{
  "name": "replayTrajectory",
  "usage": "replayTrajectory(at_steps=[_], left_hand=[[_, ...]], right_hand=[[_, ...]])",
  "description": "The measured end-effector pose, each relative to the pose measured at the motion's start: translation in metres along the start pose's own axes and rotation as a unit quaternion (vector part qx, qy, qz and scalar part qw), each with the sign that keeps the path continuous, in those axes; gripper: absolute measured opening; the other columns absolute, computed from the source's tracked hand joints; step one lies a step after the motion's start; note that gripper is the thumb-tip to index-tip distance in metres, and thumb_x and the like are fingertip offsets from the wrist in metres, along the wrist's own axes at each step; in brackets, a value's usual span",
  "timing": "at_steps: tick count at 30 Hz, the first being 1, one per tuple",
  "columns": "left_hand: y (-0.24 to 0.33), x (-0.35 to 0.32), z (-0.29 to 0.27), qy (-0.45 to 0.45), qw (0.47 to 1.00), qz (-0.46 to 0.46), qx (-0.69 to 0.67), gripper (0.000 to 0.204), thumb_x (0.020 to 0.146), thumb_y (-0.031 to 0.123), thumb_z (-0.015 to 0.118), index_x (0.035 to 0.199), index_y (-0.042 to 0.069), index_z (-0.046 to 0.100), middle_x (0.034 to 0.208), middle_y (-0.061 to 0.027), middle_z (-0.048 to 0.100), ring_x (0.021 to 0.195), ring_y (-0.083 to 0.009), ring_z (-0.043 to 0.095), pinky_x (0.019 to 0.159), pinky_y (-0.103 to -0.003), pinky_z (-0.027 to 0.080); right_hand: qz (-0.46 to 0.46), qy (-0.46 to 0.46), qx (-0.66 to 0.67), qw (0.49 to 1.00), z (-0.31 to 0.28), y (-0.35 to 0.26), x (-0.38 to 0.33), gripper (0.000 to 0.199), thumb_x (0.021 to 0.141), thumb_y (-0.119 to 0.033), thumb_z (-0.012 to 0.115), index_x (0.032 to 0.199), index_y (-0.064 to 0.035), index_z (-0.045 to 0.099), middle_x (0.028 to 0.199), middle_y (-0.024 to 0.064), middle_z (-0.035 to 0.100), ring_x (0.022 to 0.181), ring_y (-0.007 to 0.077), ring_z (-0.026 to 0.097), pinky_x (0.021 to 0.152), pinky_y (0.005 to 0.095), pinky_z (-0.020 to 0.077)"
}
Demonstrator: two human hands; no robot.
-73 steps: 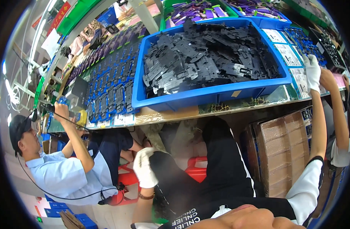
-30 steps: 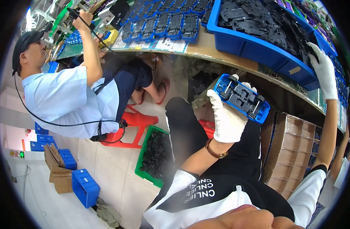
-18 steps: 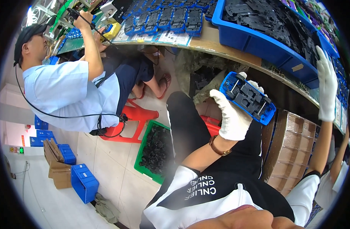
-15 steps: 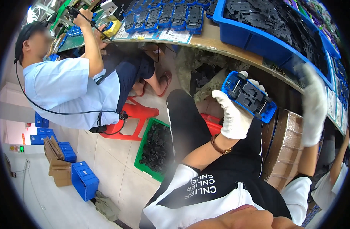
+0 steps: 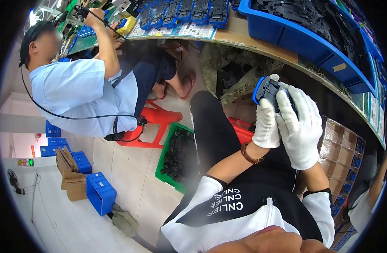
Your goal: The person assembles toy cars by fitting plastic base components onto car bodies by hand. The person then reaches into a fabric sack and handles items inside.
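Hands in white gloves, left hand [image 5: 266, 126] and right hand [image 5: 300, 126], grip a blue holder [image 5: 266, 89] below the bench [image 5: 244, 36], seemingly mid-inspection; lifting it back calls for a steady hold.

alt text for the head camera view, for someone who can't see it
Two white-gloved hands, left hand and right hand, hold a blue and black part over the person's lap. Above runs a workbench bearing a blue bin; a green crate sits on the floor.
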State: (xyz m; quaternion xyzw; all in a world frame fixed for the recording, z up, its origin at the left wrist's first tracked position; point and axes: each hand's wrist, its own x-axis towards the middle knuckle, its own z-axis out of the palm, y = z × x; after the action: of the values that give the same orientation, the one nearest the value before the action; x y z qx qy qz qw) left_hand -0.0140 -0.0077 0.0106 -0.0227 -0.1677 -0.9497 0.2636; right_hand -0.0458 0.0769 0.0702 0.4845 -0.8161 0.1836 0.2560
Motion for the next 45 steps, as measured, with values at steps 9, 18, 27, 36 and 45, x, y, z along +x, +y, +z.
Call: replayTrajectory(at_steps=[9, 18, 27, 36, 45], left_hand=[[0.014, 0.014, 0.007, 0.074, 0.996, -0.051, -0.023, 0.045, 0.088, 0.003, 0.061, 0.129, 0.01, 0.044, 0.105, -0.0031, 0.058, 0.1, -0.0178, 0.057, 0.092, -0.034, 0.048], [0.013, 0.012, 0.011, 0.049, 0.998, -0.017, 0.038, 0.045, 0.087, 0.004, 0.062, 0.128, 0.009, 0.043, 0.105, -0.0051, 0.058, 0.101, -0.0214, 0.057, 0.093, -0.037, 0.047], [0.013, 0.018, -0.001, 0.06, 0.995, -0.016, 0.072, 0.043, 0.086, 0.006, 0.063, 0.126, 0.009, 0.046, 0.104, -0.0048, 0.059, 0.1, -0.0204, 0.057, 0.091, -0.036, 0.048], [0.033, 0.026, -0.023, 0.121, 0.936, 0.02, 0.329, 0.059, 0.099, 0.022, 0.047, 0.148, 0.007, 0.017, 0.138, -0.0079, 0.04, 0.12, -0.0152, 0.043, 0.104, -0.03, 0.033], [0.15, 0.141, -0.034, 0.059, 0.856, -0.139, 0.494, 0.056, 0.094, 0.016, 0.052, 0.144, 0.003, 0.031, 0.122, -0.0071, 0.057, 0.103, -0.013, 0.057, 0.087, -0.027, 0.048]], right_hand=[[0.243, 0.077, 0.351, 0.901, 0.007, 0.035, -0.015, 0.045, 0.088, -0.019, 0.061, 0.128, -0.001, 0.051, 0.129, 0.0131, 0.053, 0.113, 0.0212, 0.054, 0.094, 0.032, 0.0433], [0.436, -0.009, 0.65, 0.622, 0.013, 0.015, -0.03, 0.058, 0.082, -0.02, 0.071, 0.131, -0.0011, 0.048, 0.121, 0.0102, 0.057, 0.101, 0.016, 0.057, 0.074, 0.0291, 0.0552], [0.446, -0.004, 0.654, 0.611, 0.028, 0.014, -0.031, 0.05, 0.085, -0.017, 0.067, 0.128, 0.0004, 0.05, 0.117, 0.009, 0.058, 0.098, 0.0148, 0.059, 0.071, 0.0257, 0.0549], [0.362, 0.011, 0.588, 0.724, 0.039, 0.008, -0.043, 0.059, 0.088, -0.027, 0.064, 0.136, -0.0005, 0.043, 0.109, 0.0111, 0.06, 0.095, 0.0149, 0.058, 0.087, 0.0282, 0.0459], [0.394, -0.025, 0.525, 0.754, 0.044, 0.019, -0.059, 0.027, 0.088, -0.005, 0.059, 0.114, 0.0005, 0.06, 0.096, 0.0069, 0.065, 0.085, 0.0121, 0.06, 0.078, 0.0241, 0.0481]])
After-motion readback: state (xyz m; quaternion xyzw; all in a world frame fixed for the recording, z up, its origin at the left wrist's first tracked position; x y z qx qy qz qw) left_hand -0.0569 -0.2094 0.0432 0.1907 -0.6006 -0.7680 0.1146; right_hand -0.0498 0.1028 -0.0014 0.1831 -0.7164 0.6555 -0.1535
